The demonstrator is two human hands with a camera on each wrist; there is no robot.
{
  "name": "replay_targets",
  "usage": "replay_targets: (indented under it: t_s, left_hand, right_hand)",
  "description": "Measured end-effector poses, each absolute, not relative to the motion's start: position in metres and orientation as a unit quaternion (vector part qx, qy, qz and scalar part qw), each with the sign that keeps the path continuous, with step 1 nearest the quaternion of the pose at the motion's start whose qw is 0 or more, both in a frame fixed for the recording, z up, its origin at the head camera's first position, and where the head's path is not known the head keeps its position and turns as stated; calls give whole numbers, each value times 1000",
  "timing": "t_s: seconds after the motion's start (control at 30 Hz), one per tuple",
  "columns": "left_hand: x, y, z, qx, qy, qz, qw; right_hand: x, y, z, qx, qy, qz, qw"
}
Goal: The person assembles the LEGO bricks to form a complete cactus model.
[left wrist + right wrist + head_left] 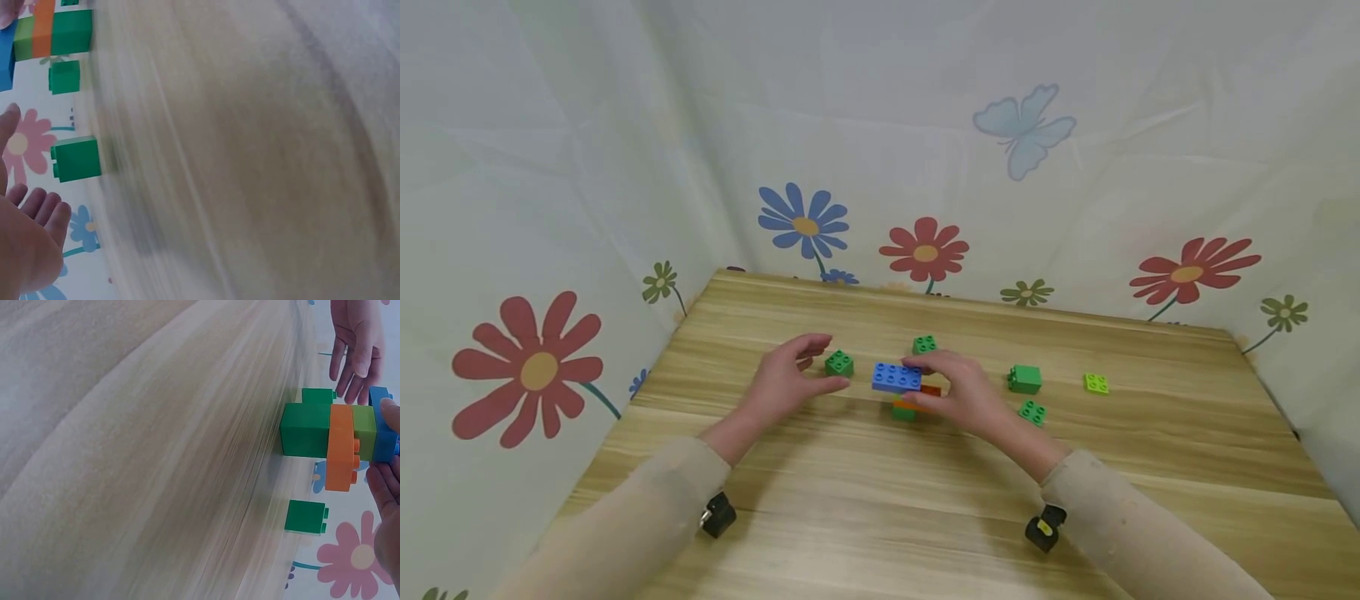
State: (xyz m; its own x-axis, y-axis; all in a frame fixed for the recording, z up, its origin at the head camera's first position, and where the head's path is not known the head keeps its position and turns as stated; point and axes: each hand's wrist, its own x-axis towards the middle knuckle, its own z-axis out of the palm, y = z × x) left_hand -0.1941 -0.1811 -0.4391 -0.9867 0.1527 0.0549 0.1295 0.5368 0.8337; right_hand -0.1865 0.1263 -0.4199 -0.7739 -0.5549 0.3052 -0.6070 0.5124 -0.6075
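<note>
My right hand [964,390] pinches a blue brick [891,378] at the top of a small stack between thumb and fingers. Below the blue brick, the right wrist view shows a light green brick [364,430], then an orange brick [339,450] jutting out to one side, and a dark green brick [305,430] standing on the table. My left hand [784,377], fingers apart and holding nothing, is beside a green brick [838,364] to the left of the stack. That brick [79,160] stands studs-up just past the fingertips in the left wrist view.
Another green brick [925,342] stands behind the stack. Right of the right hand lie a green brick on its side [1025,380], a green brick with studs up [1032,412] and a flat lime brick [1096,383]. A flower-print curtain [880,150] hangs behind the wooden table [865,517].
</note>
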Motion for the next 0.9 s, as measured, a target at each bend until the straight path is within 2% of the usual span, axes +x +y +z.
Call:
replay_targets:
  t_s: [0.9]
  left_hand:
    - [-196,-165,-458,14,876,481,-24]
  right_hand:
    - [-183,136,-423,300,-876,376,36]
